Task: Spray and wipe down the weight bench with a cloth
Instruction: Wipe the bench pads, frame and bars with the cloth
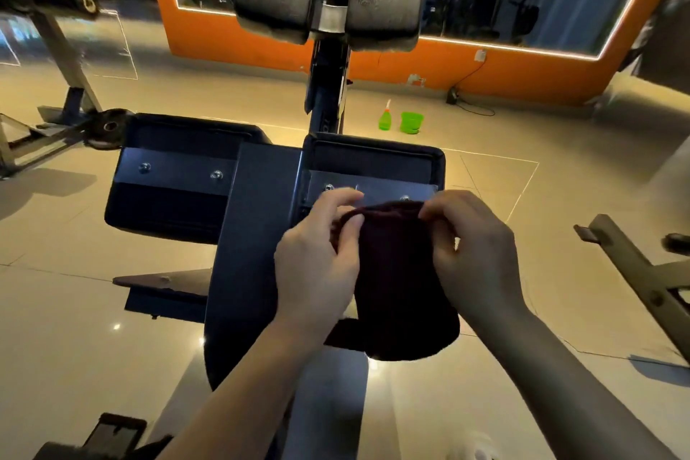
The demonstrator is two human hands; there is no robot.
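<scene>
Glossy tiled gym floor, orange mirrored wall beyond. Left hand and right hand pinching dark cloth above black weight bench; green spray bottle on floor.

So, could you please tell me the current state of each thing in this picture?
Cloth: dark, hanging, held up at its top edge by both hands.
Left hand: pinches the cloth.
Right hand: pinches the cloth.
Spray bottle: upright on the floor, untouched.
Green cup: upright beside the bottle.
Weight bench: nothing touching it.
</scene>
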